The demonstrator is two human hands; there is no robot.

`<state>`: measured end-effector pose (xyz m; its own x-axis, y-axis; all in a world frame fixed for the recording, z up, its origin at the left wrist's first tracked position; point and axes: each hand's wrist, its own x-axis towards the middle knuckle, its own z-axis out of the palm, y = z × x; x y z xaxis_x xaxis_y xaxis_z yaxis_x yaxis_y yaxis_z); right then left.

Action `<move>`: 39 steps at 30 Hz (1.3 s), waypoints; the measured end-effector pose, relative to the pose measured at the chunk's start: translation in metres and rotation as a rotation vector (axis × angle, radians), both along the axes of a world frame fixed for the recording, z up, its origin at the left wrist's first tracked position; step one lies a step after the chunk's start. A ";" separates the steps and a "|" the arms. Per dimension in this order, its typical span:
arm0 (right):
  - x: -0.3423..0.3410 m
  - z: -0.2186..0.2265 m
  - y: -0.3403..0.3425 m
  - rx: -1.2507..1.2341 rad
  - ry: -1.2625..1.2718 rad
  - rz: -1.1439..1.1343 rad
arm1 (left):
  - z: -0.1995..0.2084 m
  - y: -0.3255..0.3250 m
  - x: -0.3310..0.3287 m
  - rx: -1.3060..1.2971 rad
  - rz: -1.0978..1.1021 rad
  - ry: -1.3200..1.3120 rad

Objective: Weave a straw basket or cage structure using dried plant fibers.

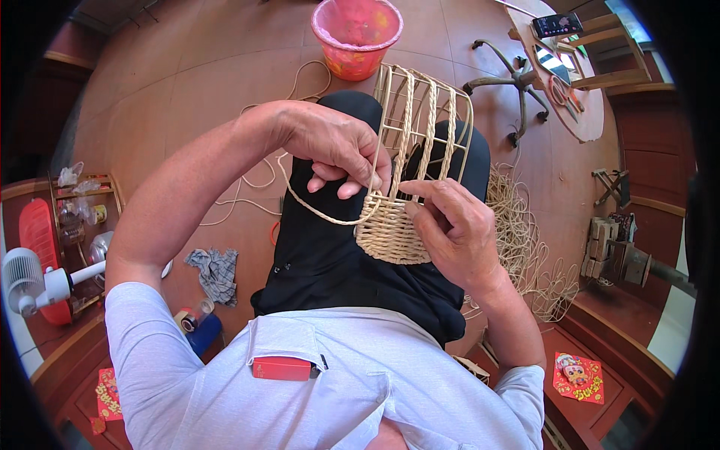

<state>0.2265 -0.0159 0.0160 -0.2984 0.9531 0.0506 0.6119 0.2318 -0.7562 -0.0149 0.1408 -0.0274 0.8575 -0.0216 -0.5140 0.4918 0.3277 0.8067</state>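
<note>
A half-woven basket (pixel 395 238) lies across my lap, its densely woven end toward me. The far part is an open wire frame (pixel 466 112) with thick twisted strands running lengthwise. My left hand (pixel 341 150) reaches over from the left, thumb and forefinger closed on the frame by the weave's edge, other fingers curled. My right hand (pixel 456 229) rests on the right side of the weave, forefinger laid along its upper edge and thumb pressed against it. A pale cord (pixel 319 213) runs from the weave's left side over my thigh to the floor.
A red bucket (pixel 356 45) stands ahead. Loose cord (pixel 525 240) lies heaped at my right. A wheeled chair base (pixel 510 82) and a table holding scissors (pixel 568 101) and a phone (pixel 556 25) are far right. At left are a cloth (pixel 214 274) and a fan (pixel 45 281).
</note>
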 end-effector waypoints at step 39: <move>-0.028 0.004 0.091 -0.154 -0.525 0.746 | -0.015 -0.181 -0.002 1.229 0.986 -0.035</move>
<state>0.1987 0.0747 0.0202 -0.7868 0.4896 -0.3758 0.6172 0.6238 -0.4795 -0.0165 -0.0400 -0.0427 0.2931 0.9297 0.2233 0.4654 -0.3427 0.8161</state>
